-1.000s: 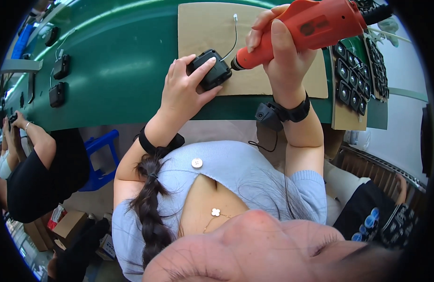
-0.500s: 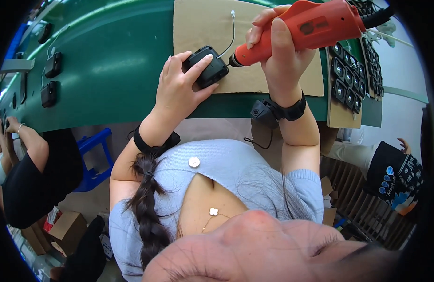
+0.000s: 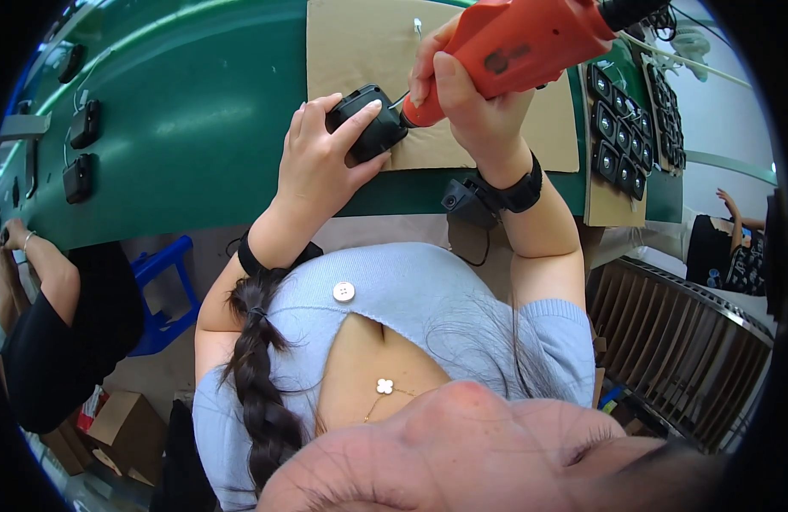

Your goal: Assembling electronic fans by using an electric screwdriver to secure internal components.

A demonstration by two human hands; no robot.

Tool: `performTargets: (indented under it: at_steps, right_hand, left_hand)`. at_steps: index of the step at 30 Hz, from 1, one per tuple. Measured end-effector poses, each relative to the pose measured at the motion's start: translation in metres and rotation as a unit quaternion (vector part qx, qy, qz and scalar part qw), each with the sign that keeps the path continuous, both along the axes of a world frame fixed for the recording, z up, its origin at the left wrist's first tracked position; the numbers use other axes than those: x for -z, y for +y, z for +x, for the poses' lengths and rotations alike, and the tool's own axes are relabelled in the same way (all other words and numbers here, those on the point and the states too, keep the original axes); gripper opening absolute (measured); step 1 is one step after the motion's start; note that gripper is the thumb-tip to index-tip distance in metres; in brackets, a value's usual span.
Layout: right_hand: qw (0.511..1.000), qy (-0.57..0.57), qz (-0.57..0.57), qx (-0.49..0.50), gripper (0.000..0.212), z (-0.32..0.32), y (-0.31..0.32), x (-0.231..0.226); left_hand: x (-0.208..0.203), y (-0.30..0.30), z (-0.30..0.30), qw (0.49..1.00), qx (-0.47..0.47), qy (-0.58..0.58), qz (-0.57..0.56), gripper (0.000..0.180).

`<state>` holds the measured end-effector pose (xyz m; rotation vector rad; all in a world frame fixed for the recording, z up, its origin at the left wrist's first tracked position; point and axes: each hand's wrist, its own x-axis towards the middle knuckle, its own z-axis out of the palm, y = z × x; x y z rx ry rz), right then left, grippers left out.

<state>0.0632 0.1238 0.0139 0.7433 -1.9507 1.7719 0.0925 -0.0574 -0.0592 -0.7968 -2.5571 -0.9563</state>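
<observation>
- We see bright, even light from overhead, with a soft pale sheen on the green belt (image 3: 198,119).
- Shadows are faint; a small one sits under the left hand (image 3: 321,166).
- Strong fisheye bending curves the belt edge, and black corners frame our view.
- The face at the bottom is blurred, too close to focus.

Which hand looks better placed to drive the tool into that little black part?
Probably the right hand: it grips the orange power screwdriver, tip at the small black part. The left hand steadies that part on the cardboard sheet.
</observation>
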Motion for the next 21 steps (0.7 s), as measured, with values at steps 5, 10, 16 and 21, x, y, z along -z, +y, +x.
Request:
performTargets:
  at_steps: [5, 10, 16, 21]
  right_hand:
    - [0.998, 0.05, 0.015, 0.044, 0.021, 0.002, -0.001, 0.002]
    - [0.995, 0.022, -0.082, -0.042, 0.025, 0.001, 0.005, -0.018]
    - [0.977, 0.016, -0.188, -0.103, 0.023, -0.015, -0.028, -0.021]
    - [0.972, -0.053, -0.212, -0.088, 0.031, -0.018, -0.047, -0.018]
  left_hand:
    - [0.0, -0.002, 0.002, 1.0, -0.002, -0.016, 0.01, 0.058]
    - [0.006, -0.002, 0.003, 1.0, 0.001, -0.002, 0.01, 0.058]
    - [0.004, -0.006, 0.002, 1.0, 0.012, -0.022, 0.006, 0.057]
    - [0.002, -0.007, 0.004, 0.999, 0.019, -0.04, 0.022, 0.057]
